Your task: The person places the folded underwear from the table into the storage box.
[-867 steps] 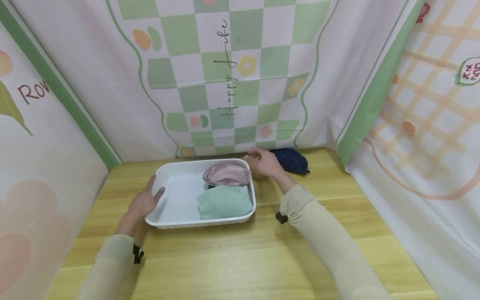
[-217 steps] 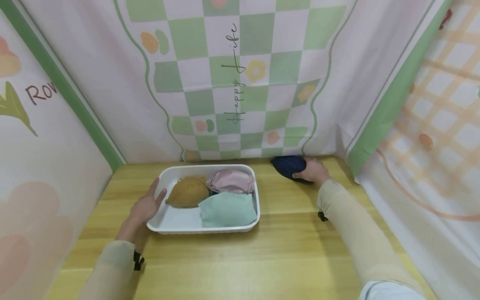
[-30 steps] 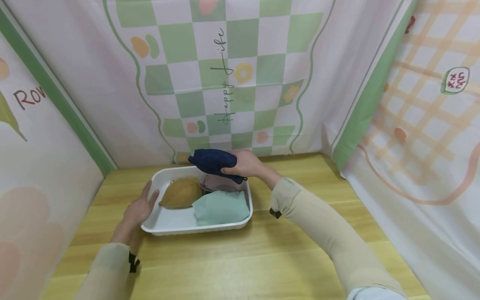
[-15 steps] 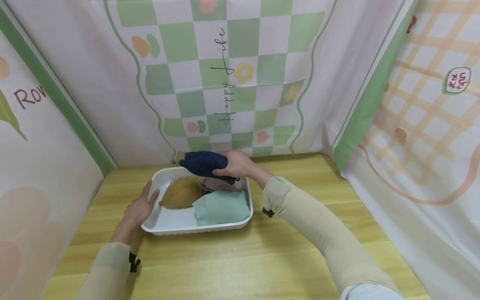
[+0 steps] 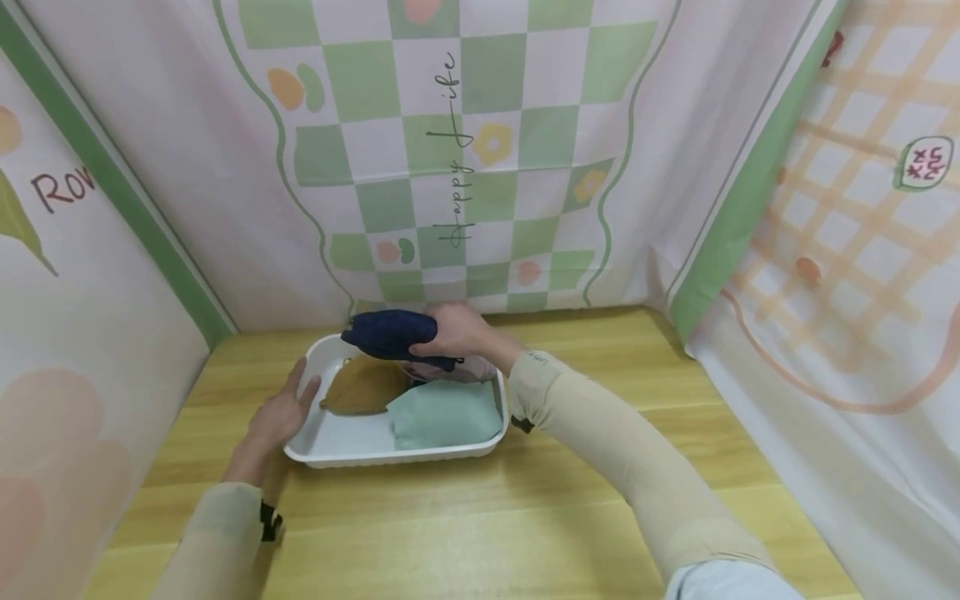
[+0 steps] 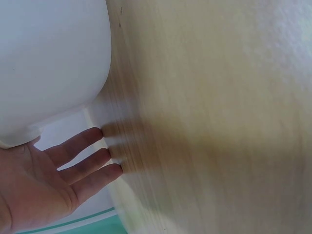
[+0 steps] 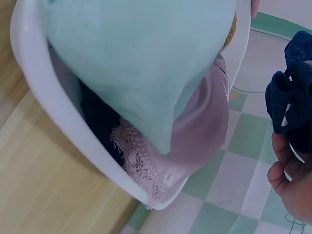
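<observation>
My right hand (image 5: 459,329) grips a folded navy bra (image 5: 388,335) by its right end, above the back of a white tray (image 5: 341,435). My left hand (image 5: 279,414) rests at the tray's left rim; the left wrist view shows several fingers (image 6: 87,168) stretched out loosely beside the tray's outer wall. Inside the tray a mustard bra (image 5: 363,388) lies at left, and a smooth mint-green bra (image 5: 444,415) at front right. Behind the mint one, a pink satin bra (image 7: 207,122) with lace edging is partly covered by the navy bra in the head view.
The tray stands on a wooden table (image 5: 420,525), close to its back edge. A checked curtain (image 5: 495,208) hangs right behind it, with further printed curtains on both sides. Dark fabric (image 7: 100,117) shows beneath the mint bra.
The mustard bra has come into the tray since the oldest frame. My right hand has lifted the navy bra off the table and carried it left over the tray. My left hand stays put.
</observation>
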The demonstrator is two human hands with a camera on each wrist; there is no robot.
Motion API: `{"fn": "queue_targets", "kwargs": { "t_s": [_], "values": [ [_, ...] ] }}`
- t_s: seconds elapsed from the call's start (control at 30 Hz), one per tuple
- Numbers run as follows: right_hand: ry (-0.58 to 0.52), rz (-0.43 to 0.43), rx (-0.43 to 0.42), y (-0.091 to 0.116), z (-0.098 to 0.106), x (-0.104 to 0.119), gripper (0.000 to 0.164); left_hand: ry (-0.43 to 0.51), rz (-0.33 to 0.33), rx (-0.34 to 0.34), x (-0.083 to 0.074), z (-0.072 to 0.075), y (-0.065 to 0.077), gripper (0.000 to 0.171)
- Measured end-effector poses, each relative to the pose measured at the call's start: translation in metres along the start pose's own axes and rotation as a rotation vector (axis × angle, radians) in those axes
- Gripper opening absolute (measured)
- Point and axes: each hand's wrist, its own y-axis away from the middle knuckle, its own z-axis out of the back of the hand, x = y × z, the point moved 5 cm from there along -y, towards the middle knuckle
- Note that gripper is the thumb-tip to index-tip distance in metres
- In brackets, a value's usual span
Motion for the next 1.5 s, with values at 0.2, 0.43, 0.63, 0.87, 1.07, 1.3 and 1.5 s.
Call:
{"fn": "queue_targets", "kwargs": {
  "t_s": [0.2, 0.43, 0.63, 0.87, 1.07, 1.3, 1.5],
  "values": [
    [0.025, 0.005, 0.005, -0.006, -0.003, 0.005, 0.040, -0.009, 0.001, -0.006, 0.001, 0.000, 0.000, 0.083],
    [0.024, -0.001, 0.033, -0.011, -0.008, 0.010, 0.046, -0.001, 0.003, -0.010, 0.002, -0.002, -0.001, 0.083],
    [0.028, 0.014, 0.048, -0.016, -0.016, 0.011, 0.048, -0.005, -0.002, -0.014, 0.003, -0.005, -0.001, 0.084],
    [0.035, -0.004, 0.067, -0.019, -0.019, 0.018, 0.046, -0.011, -0.020, -0.029, 0.002, -0.004, 0.000, 0.082],
    [0.056, -0.019, 0.061, -0.024, -0.019, 0.025, 0.042, -0.020, -0.017, -0.034, 0.001, -0.001, -0.001, 0.081],
    [0.084, -0.046, 0.084, -0.031, -0.027, 0.027, 0.045, -0.025, -0.025, -0.042, 0.000, -0.001, -0.001, 0.079],
    [0.120, -0.062, 0.090, -0.035, -0.031, 0.027, 0.049, -0.029, -0.027, -0.047, 0.002, -0.001, -0.002, 0.079]
  ]
}}
